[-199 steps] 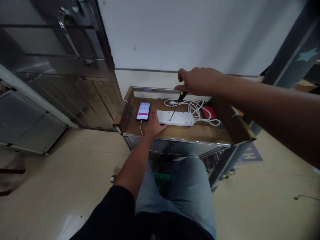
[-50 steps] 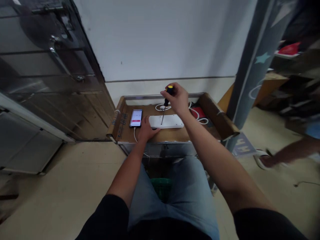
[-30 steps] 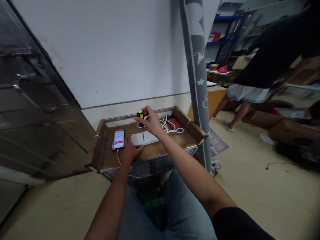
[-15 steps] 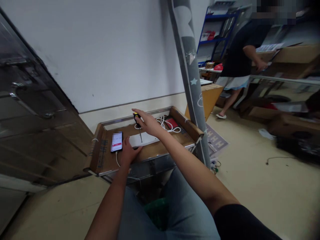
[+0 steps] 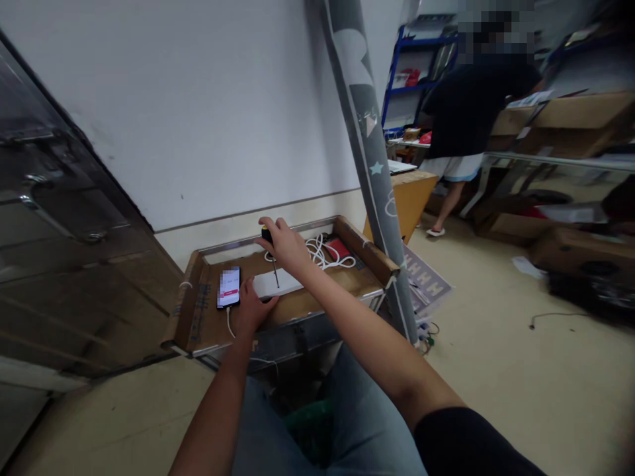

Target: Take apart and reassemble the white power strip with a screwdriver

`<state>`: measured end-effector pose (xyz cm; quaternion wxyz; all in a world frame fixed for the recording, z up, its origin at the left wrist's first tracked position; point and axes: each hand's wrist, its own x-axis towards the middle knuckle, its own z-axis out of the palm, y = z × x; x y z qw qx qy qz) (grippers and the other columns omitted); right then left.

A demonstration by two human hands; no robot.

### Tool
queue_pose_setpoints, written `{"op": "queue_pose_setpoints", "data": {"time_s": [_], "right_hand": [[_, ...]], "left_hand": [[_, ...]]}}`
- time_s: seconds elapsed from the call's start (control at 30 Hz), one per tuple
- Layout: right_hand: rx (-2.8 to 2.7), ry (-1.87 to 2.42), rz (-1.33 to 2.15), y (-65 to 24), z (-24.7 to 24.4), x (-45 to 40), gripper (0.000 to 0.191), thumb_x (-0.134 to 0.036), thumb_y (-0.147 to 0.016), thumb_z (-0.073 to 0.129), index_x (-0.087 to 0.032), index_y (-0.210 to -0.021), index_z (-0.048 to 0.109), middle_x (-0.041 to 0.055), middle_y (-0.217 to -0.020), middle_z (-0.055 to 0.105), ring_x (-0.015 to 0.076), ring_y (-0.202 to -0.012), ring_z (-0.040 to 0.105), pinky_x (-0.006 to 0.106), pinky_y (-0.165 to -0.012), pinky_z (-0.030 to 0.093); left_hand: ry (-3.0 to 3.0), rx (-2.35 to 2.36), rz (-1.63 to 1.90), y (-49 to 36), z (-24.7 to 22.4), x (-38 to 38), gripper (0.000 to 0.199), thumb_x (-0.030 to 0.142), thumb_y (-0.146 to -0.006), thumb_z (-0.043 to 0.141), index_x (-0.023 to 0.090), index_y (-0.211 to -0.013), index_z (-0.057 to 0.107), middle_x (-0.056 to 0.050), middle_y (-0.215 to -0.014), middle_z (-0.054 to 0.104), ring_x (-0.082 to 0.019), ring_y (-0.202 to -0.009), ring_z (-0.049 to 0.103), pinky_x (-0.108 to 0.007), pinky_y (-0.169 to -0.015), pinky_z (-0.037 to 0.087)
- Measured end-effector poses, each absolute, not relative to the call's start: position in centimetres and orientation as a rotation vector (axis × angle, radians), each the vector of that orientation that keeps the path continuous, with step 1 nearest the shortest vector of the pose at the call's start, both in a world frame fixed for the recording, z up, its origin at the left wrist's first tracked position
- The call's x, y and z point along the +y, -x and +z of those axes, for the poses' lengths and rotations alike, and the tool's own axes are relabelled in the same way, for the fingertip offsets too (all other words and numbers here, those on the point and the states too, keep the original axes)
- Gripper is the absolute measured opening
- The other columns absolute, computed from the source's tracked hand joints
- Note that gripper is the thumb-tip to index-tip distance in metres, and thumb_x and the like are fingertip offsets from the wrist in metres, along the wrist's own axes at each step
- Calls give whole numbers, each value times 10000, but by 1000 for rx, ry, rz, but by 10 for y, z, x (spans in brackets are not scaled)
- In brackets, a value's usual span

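Observation:
My right hand [image 5: 288, 250] is wrapped round the dark handle of a screwdriver [image 5: 266, 235] with a bit of yellow on it. Its thin shaft points down, and the tip meets the top of a white power strip [image 5: 290, 280] lying flat, plain side up. At the strip's left end, my left hand [image 5: 254, 308] grips it between thumb and fingers. Just left of that hand lies a phone [image 5: 232, 285] with a lit screen and a white cord plugged in. A loose coil of white cable [image 5: 323, 254] lies behind the strip's right end.
The brown, cardboard-covered stand [image 5: 317, 299] has raised sides. A red box [image 5: 338, 249] lies at its back right. A grey patterned roll [image 5: 370, 152] leans beside it. On the left is a metal door [image 5: 64, 218]. Another person [image 5: 466, 112] stands at a table with cardboard boxes [image 5: 580, 125].
My right hand has turned a little on the screwdriver handle, covering more of it. The strip stays under my left hand. The other person has turned towards the table; the view has shifted slightly.

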<state>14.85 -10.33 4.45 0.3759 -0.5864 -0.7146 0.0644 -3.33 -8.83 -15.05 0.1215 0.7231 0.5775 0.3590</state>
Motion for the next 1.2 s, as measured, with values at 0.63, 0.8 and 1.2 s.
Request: {"op": "queue_pose_setpoints", "data": {"time_s": [0.63,0.8,1.2], "right_hand": [[-1733,1293,249,-159,30,-86,516,-504,-967,636,-127,-1315,581,100,-1257,594,52,-965,504,205,-970,450],[-1737,1398,163,-152,35,-83,524,-455,-982,618,-168,-1414,545,124,-1296,537,80,-1005,482,249,-1032,464],[-2138,1356,261,-158,62,-96,536,-312,-1023,493,-237,-1551,550,88,-1433,542,167,-1275,551,377,-1238,439]], "left_hand": [[-2081,1682,1019,30,-142,-98,917,467,-772,866,156,-1513,423,-206,-1599,447,-319,-1577,409,-475,-1342,338],[-2060,1682,1018,30,-142,-98,949,457,-754,878,177,-1526,403,-207,-1609,431,-329,-1573,413,-491,-1323,364],[-2073,1697,971,29,-140,-100,991,458,-768,885,165,-1566,377,-197,-1622,435,-321,-1598,387,-429,-1350,335]]}}
